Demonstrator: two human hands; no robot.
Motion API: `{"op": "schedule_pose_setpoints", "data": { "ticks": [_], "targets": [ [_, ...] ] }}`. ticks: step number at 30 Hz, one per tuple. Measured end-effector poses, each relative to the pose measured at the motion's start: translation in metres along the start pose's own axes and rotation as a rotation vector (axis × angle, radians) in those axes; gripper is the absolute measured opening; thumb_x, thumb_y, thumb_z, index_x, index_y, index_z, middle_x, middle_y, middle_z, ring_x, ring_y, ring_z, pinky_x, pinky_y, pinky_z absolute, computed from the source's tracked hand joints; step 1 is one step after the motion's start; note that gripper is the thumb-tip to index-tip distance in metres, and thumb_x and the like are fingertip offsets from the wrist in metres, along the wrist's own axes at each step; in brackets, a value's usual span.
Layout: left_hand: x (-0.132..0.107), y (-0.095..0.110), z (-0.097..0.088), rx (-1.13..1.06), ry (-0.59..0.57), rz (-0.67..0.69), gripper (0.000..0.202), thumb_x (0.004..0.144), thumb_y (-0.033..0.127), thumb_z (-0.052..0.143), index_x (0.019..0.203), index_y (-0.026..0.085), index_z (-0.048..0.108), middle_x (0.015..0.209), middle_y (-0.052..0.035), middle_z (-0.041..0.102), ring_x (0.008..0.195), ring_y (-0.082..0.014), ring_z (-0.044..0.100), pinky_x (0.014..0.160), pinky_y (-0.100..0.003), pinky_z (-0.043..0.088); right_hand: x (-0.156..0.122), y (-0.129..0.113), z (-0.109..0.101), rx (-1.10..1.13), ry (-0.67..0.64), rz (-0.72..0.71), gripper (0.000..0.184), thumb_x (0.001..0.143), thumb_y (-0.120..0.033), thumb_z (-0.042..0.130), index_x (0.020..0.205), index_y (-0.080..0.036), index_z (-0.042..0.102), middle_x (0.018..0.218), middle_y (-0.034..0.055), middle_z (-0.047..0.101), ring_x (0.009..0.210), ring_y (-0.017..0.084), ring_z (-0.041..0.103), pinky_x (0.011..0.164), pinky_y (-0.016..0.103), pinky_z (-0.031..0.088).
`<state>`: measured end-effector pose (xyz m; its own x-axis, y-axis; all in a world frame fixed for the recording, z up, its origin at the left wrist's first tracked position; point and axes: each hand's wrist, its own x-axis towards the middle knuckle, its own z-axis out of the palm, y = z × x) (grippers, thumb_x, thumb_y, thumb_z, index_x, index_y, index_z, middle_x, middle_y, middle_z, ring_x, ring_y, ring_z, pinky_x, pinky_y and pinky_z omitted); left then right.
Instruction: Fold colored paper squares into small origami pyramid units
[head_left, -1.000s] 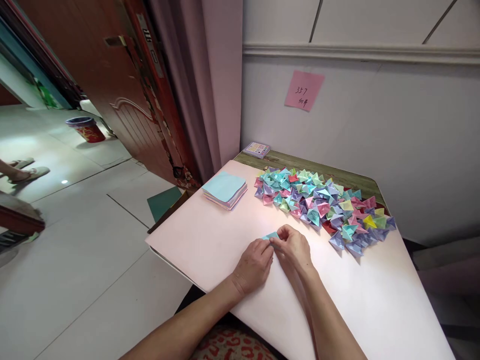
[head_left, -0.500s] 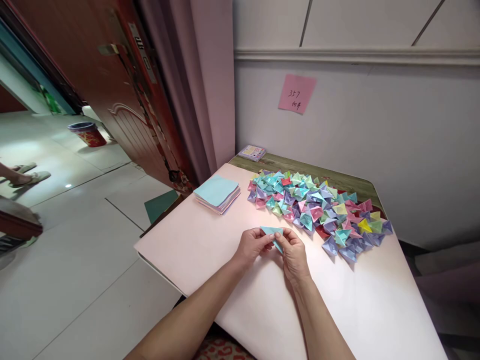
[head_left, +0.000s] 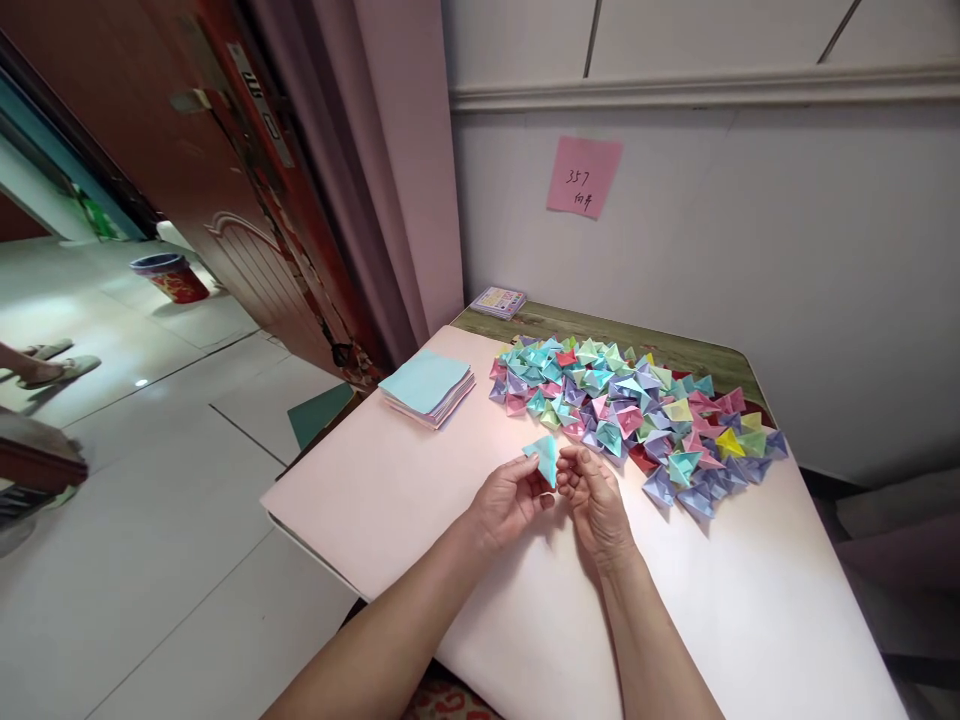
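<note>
Head: teal paper (head_left: 545,458) in left hand (head_left: 510,503)

Folded pile (head_left: 630,415) blocks right (left clear)

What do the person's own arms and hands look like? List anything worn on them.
The left hand and the right hand are bare, with no gloves. Both forearms are uncovered down to the picture's lower edge: no sleeve, watch or bracelet shows. No ring can be made out, though the fingers are too small to be sure.
</note>
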<state>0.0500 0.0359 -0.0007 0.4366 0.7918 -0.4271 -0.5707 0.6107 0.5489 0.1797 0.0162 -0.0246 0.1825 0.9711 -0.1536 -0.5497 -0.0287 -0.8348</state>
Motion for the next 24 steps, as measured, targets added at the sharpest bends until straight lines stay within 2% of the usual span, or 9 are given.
{"op": "schedule_pose_setpoints", "data": {
  "ticks": [2,4,7,9,12,15,18,21,24],
  "targets": [
    [-0.001,-0.006,-0.003,0.043,-0.014,-0.007,0.021,0.075,0.03,0.073,0.085,0.012,0.066,0.075,-0.0058,0.065,0.064,-0.0121,0.059,0.059,-0.023,0.047,-0.002,0.0,0.001,-0.023,-0.054,0.045,0.036,0.075,-0.05,0.075,0.09,-0.019,0.068,0.071,-0.0009,0.064,0.055,0.009,0.055,0.051,0.019,0.044],
    [-0.001,-0.009,-0.006,0.167,-0.007,0.041,0.027,0.074,0.036,0.075,0.08,0.012,0.065,0.069,-0.0047,0.064,0.058,-0.0105,0.056,0.055,-0.022,0.044,-0.002,0.001,0.001,-0.065,-0.064,0.06,0.037,0.073,-0.05,0.075,0.09,-0.019,0.067,0.064,-0.0033,0.06,0.051,0.008,0.052,0.048,0.019,0.041],
    [-0.002,-0.006,-0.005,0.446,0.077,0.202,0.036,0.069,0.043,0.078,0.065,0.013,0.059,0.056,0.0,0.058,0.048,-0.0077,0.049,0.049,-0.02,0.038,0.001,0.002,-0.001,-0.152,-0.012,0.007,0.036,0.069,-0.049,0.078,0.082,-0.018,0.066,0.058,-0.005,0.055,0.045,0.008,0.046,0.043,0.02,0.037],
    [-0.004,-0.001,-0.002,0.558,0.115,0.29,0.038,0.069,0.045,0.078,0.063,0.013,0.057,0.055,0.0008,0.058,0.048,-0.0079,0.05,0.049,-0.02,0.038,0.003,0.003,-0.003,-0.184,0.032,-0.033,0.035,0.067,-0.047,0.08,0.076,-0.017,0.065,0.057,-0.0049,0.056,0.045,0.007,0.045,0.043,0.02,0.036],
    [-0.011,0.003,0.006,0.536,0.05,0.272,0.04,0.072,0.051,0.073,0.073,0.012,0.063,0.064,-0.0014,0.062,0.053,-0.0101,0.055,0.052,-0.022,0.044,0.005,0.004,-0.003,-0.117,0.069,-0.029,0.034,0.068,-0.046,0.08,0.078,-0.017,0.065,0.056,-0.0059,0.054,0.045,0.007,0.044,0.043,0.02,0.036],
    [-0.017,0.002,0.012,0.485,-0.005,0.235,0.039,0.068,0.048,0.078,0.079,0.013,0.064,0.066,-0.0016,0.063,0.057,-0.0117,0.057,0.055,-0.025,0.048,0.004,0.007,-0.001,-0.016,0.083,-0.001,0.033,0.07,-0.047,0.077,0.076,-0.019,0.06,0.055,-0.0076,0.05,0.045,0.008,0.043,0.043,0.02,0.037],
    [-0.02,0.0,0.015,0.47,-0.003,0.232,0.037,0.063,0.041,0.083,0.078,0.013,0.064,0.062,-0.0008,0.062,0.056,-0.0114,0.056,0.055,-0.025,0.048,0.002,0.01,0.002,0.085,0.085,0.039,0.033,0.07,-0.045,0.078,0.071,-0.02,0.056,0.056,-0.0076,0.051,0.047,0.009,0.046,0.045,0.021,0.041],
    [-0.021,0.001,0.014,0.46,-0.008,0.223,0.037,0.06,0.039,0.085,0.076,0.013,0.064,0.063,-0.0011,0.063,0.055,-0.0111,0.056,0.055,-0.025,0.048,-0.001,0.012,0.005,0.186,0.087,0.103,0.032,0.067,-0.04,0.082,0.074,-0.02,0.059,0.061,-0.0059,0.057,0.051,0.011,0.053,0.046,0.023,0.044],
    [-0.022,0.003,0.014,0.458,-0.024,0.202,0.036,0.059,0.036,0.086,0.075,0.013,0.064,0.062,-0.0008,0.063,0.054,-0.0115,0.058,0.055,-0.024,0.047,-0.004,0.014,0.008,0.211,0.043,0.203,0.032,0.069,-0.044,0.08,0.075,-0.019,0.061,0.06,-0.0032,0.06,0.049,0.013,0.054,0.042,0.025,0.043]
  ]
}}
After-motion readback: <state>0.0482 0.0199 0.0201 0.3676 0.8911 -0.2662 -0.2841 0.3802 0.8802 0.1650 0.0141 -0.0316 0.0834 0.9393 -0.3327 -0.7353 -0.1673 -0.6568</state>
